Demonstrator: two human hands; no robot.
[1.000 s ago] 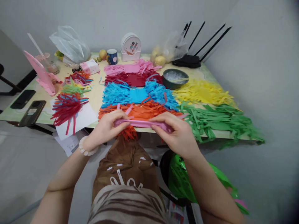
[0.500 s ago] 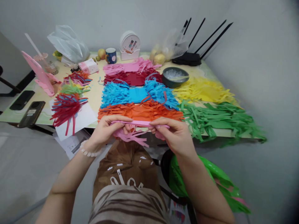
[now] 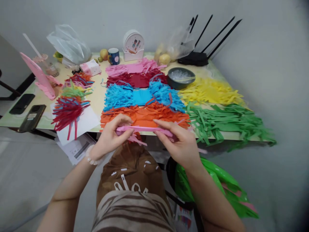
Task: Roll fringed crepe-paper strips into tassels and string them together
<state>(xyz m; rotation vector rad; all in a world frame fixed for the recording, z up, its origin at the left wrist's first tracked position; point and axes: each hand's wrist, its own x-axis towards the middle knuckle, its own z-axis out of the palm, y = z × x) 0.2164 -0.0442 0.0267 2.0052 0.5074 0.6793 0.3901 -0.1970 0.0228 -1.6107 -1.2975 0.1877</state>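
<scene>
Between my two hands a rolled strip of pink fringed tissue paper [image 3: 143, 129] is stretched level above the table's front edge, with loose pink strands hanging below it. The left end lies in my left hand [image 3: 111, 134], which wears a bead bracelet [image 3: 91, 156]. My right hand [image 3: 180, 141] grips the other end between thumb and fingers. Just behind the hands lies orange fringed paper [image 3: 145, 120]. Beyond it are rows of blue fringed paper [image 3: 142, 96], dark red fringed paper [image 3: 138, 80] and pink fringed paper [image 3: 135, 67].
Yellow fringed paper [image 3: 212, 91] and green fringed paper [image 3: 229, 124] lie on the right, green strands hanging over the edge. A dark bowl [image 3: 177, 84] stands behind. On the left are tied tassels [image 3: 67, 112] and two phones [image 3: 32, 118]. A green bag [image 3: 205, 183] sits below right.
The fingers of both hands have shifted on the pink paper, and the left fingers have lifted and spread somewhat. Its strands hang differently, some now showing beyond the right hand.
</scene>
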